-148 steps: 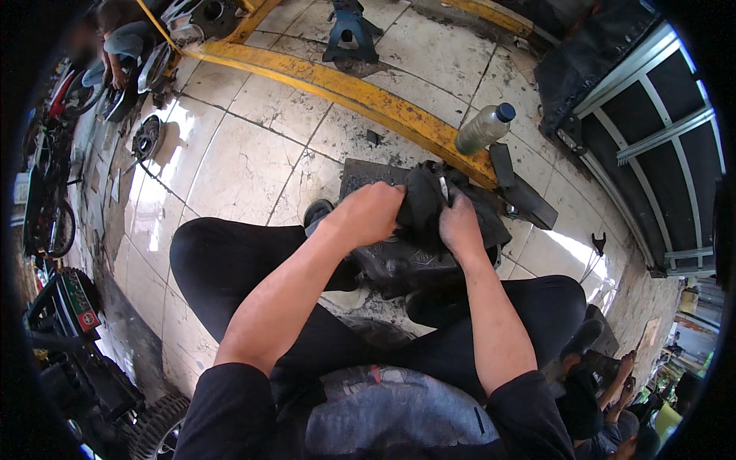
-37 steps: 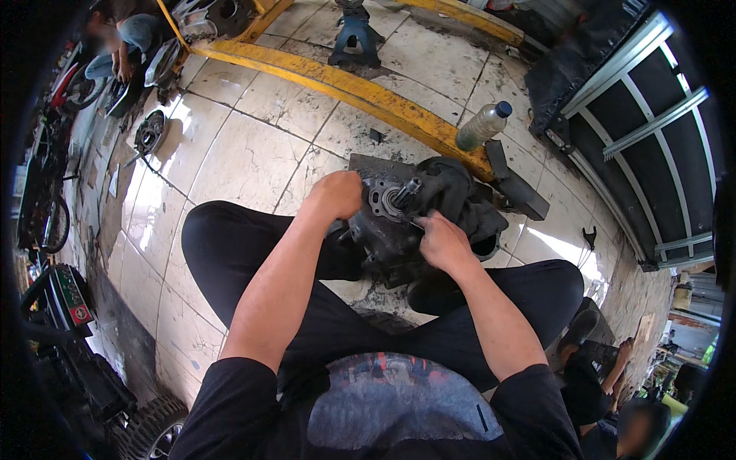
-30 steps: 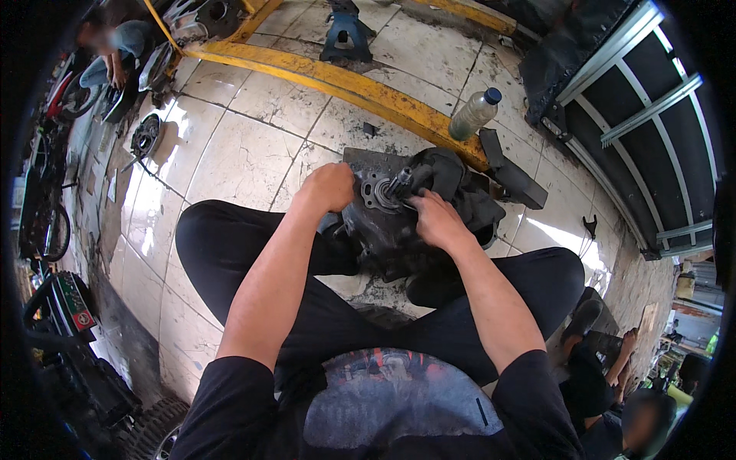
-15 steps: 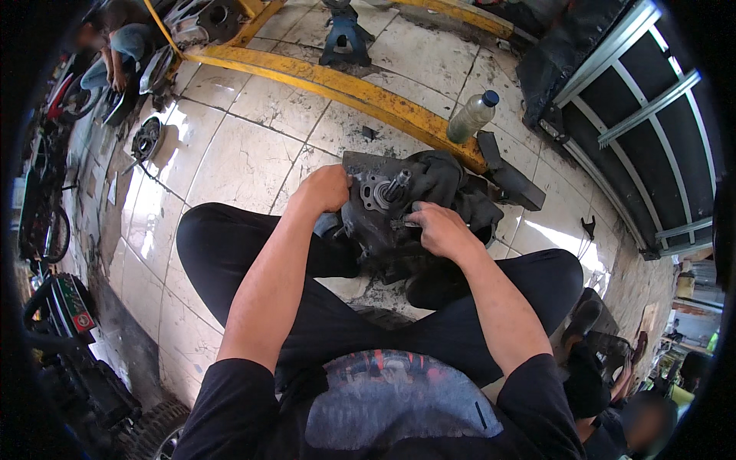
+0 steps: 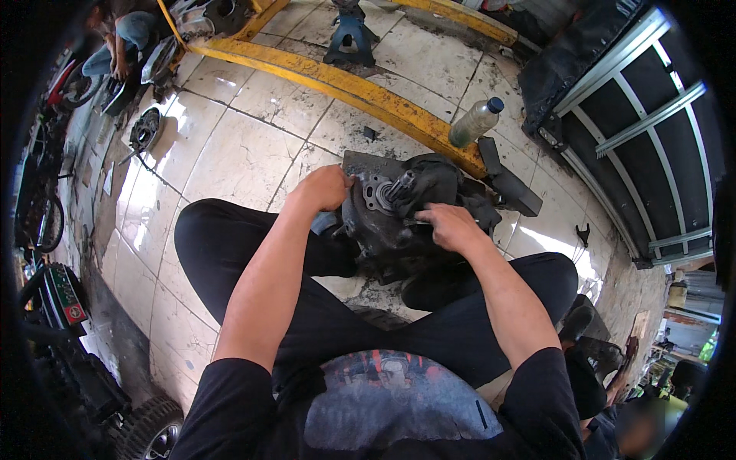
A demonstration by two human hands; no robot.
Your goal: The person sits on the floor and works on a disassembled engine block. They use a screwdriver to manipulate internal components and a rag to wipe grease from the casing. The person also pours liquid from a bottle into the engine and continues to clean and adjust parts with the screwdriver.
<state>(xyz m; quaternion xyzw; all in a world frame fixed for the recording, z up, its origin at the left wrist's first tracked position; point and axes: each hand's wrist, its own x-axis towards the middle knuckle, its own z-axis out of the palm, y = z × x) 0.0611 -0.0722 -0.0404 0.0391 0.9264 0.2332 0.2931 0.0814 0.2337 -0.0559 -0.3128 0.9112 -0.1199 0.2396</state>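
A dirty dark metal gearbox housing sits on the floor between my bent legs. From its top sticks a splined shaft, tilted up and to the right. Closed at the housing's left upper edge is my left hand, its fingertips partly hidden. My right hand is at the housing's right side, its fingers bent together near the shaft's base. Something thin seems to lie at those fingertips, too small to name. A dark cloth is bunched just beyond my right hand.
Past the housing runs a yellow metal beam, with a capped clear bottle beside it. A blue stand is farther back. At left lies a round part with a cable. Other people sit far left and lower right.
My right hand has moved slightly right, and its fingers have shifted at the housing. The left hand keeps its place on the edge. The view has shifted slightly.
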